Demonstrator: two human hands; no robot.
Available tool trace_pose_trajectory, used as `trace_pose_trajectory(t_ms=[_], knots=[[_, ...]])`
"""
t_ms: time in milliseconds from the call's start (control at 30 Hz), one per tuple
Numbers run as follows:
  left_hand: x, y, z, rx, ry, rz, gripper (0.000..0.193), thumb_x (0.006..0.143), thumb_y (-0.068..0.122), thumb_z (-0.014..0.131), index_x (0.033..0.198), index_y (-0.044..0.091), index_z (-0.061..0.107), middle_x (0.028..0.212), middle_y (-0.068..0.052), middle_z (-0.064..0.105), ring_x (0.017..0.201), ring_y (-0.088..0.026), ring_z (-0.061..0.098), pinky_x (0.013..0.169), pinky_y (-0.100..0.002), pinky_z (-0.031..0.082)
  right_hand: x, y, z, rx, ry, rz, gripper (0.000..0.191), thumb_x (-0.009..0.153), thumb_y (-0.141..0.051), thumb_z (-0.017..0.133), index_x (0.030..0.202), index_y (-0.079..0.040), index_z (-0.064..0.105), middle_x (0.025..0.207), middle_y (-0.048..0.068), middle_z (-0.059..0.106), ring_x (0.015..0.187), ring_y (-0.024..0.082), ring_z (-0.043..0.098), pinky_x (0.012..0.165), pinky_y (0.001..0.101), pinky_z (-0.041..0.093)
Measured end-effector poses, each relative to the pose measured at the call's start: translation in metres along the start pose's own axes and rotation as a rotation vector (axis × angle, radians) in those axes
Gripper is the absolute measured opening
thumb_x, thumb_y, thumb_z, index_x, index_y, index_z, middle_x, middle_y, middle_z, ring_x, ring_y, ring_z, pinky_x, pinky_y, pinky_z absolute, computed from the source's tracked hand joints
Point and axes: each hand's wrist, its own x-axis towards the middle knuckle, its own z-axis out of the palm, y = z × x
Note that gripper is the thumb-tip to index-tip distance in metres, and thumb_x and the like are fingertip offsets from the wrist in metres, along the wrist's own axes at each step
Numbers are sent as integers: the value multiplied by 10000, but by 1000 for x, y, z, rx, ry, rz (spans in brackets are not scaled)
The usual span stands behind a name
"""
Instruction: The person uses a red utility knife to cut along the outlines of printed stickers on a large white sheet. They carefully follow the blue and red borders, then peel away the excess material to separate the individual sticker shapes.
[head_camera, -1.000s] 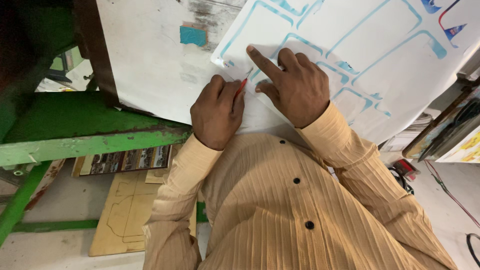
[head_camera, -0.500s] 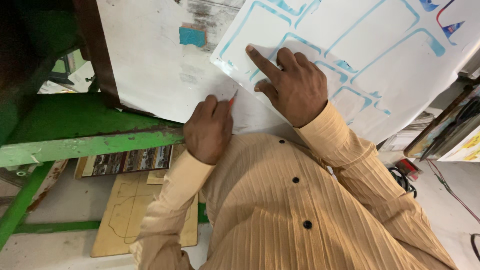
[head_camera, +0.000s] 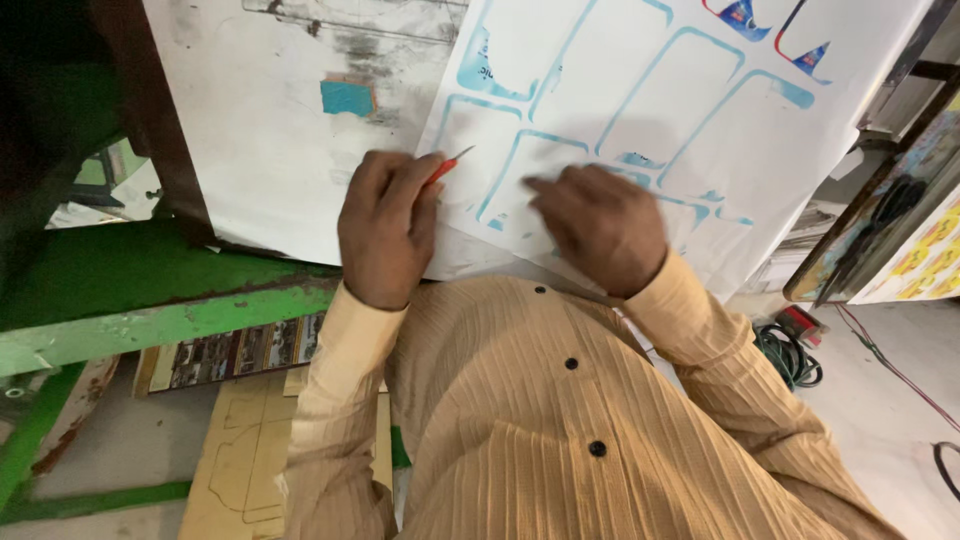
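Observation:
A large white sheet (head_camera: 640, 90) printed with blue rounded-rectangle outlines lies on a stained white board (head_camera: 270, 150). My left hand (head_camera: 385, 230) grips a thin red-handled craft knife (head_camera: 450, 163), whose tip points at the sheet's left edge near a blue outline. My right hand (head_camera: 600, 225) rests palm-down on the sheet, slightly blurred, with its fingers spread towards the knife. Both sleeves and my ribbed tan shirt (head_camera: 560, 420) fill the lower frame.
A green metal table frame (head_camera: 150, 320) runs below the board at left. Cut cardboard pieces (head_camera: 240, 450) lie on the floor beneath. A coiled green cable (head_camera: 790, 355) sits on the floor at right, beside leaning printed boards (head_camera: 920, 260). A teal patch (head_camera: 347, 97) marks the board.
My left hand has shifted left and raised the knife tip to the sheet's edge. My right hand has slid lower on the sheet, its pointing finger no longer stretched out.

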Motion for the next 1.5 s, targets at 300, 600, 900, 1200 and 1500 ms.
trace_pose_trajectory(t_ms=[300,600,900,1200,1500], knots=[[23,1,19,84,-96,80,246,919,6,734,1150,84,699,1041,-77,602,952,-279,621,785,-383,527,19,10,-7,-36,118,166,312,977,-122,772,1281,-84,713,809,43,666,677,211,631,603,356,517],[23,-12,6,89,-43,6,272,921,-17,731,1181,48,689,1074,-112,618,958,-288,641,810,-381,541,26,11,-5,-33,91,140,352,966,-139,790,1297,-78,689,835,44,591,728,204,595,621,359,520],[-4,-37,-27,221,-53,70,245,896,-44,747,1109,72,710,1052,-75,606,959,-287,614,806,-405,519,37,-4,35,-30,-18,-113,502,936,-264,801,1384,-94,653,895,51,567,762,196,562,655,335,526],[-33,-41,-28,220,-117,28,236,861,-10,761,1086,59,737,923,-78,550,852,-274,588,694,-399,506,48,-23,57,-145,-57,-97,689,810,-357,817,1453,-200,622,957,29,512,846,202,530,729,358,517],[-53,-56,-16,170,-82,-8,249,842,-29,746,1076,57,736,886,-104,501,845,-286,556,714,-405,494,47,-30,61,-143,-79,-73,702,810,-337,839,1462,-196,621,975,36,494,874,218,519,721,370,502]])
